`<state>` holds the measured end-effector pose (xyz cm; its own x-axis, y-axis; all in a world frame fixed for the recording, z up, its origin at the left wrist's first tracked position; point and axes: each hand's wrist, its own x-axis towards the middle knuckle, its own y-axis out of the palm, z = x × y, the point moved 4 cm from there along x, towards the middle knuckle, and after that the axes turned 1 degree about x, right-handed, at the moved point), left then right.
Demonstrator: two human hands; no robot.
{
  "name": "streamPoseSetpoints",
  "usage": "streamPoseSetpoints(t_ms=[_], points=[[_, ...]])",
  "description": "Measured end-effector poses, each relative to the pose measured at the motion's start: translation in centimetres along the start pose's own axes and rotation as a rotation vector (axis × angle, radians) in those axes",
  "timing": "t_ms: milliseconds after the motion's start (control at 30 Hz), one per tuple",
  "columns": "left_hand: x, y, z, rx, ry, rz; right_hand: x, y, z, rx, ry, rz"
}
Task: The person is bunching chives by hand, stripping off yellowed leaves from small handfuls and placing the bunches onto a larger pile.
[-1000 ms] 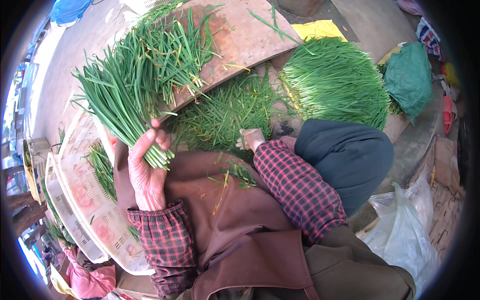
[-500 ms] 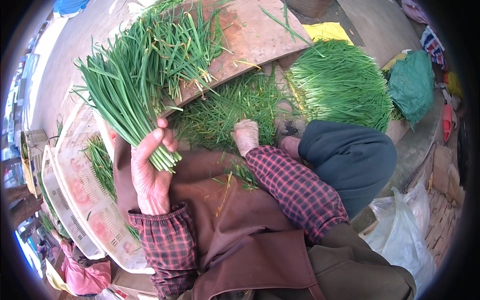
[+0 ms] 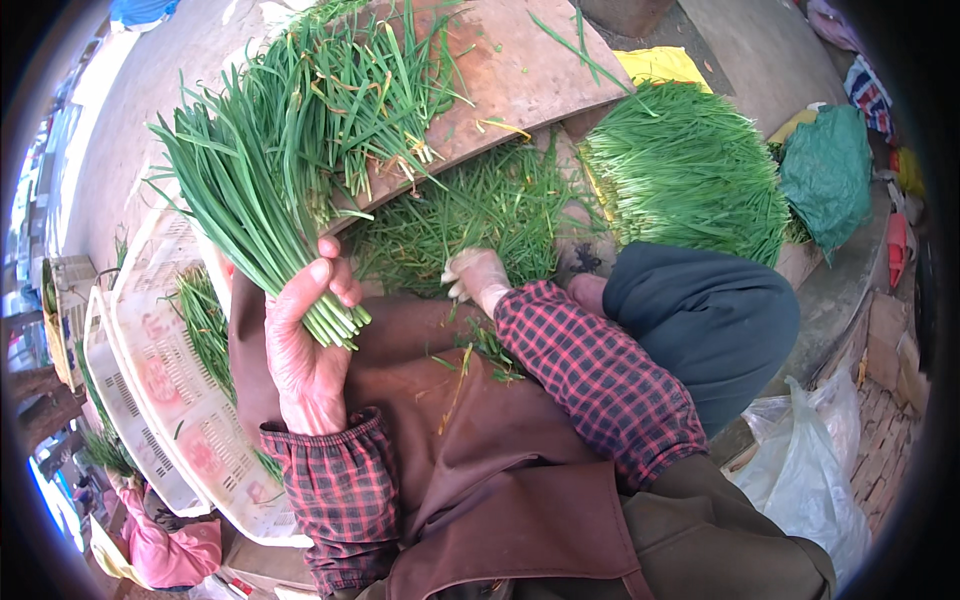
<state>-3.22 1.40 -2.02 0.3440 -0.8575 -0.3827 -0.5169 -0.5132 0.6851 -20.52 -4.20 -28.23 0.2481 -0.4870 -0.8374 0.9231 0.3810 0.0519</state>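
Note:
My left hand (image 3: 308, 345) is closed round the white stem ends of a bunch of garlic chives (image 3: 235, 205), whose green leaves fan up and to the left. My right hand (image 3: 477, 275) is low over my apron, in front of a heap of loose chive leaves and trimmings (image 3: 470, 215). Its fingers curl downward; whether anything is pinched in them is hidden. More untidy chives (image 3: 350, 95) lie on a wooden board (image 3: 510, 50) beyond my left hand. Bits of leaf (image 3: 490, 350) rest on the brown apron (image 3: 450, 420) across my lap.
A big neat stack of chives (image 3: 685, 170) lies on yellow sheeting (image 3: 660, 66) at the right, beside a green plastic bag (image 3: 828, 170). White crates (image 3: 165, 380) stand at my left. A clear plastic bag (image 3: 805, 470) is at lower right. Someone in pink (image 3: 175, 550) is at far lower left.
My right hand has shifted slightly left and turned, so that its bent fingers now show. My left hand keeps the chive bunch in nearly the same place.

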Motion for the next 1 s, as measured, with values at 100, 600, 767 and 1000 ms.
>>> streamPoseSetpoints(t_ms=[100,600,767,1000], points=[[-0.3,0.9,0.0,0.014,-0.004,-0.02,3.5,0.9,-6.0,0.134,0.292,0.009],[-0.5,0.2,-0.1,-0.02,-0.005,-0.034,4.3,3.1,-7.7,-0.049,0.212,-0.03],[-0.4,0.5,-0.1,-0.015,-0.015,-0.042,6.2,3.4,-8.9,0.144,0.187,-0.045],[-0.1,0.3,0.1,0.013,0.001,-0.032,5.1,-2.1,-5.3,-0.154,0.214,0.1]])
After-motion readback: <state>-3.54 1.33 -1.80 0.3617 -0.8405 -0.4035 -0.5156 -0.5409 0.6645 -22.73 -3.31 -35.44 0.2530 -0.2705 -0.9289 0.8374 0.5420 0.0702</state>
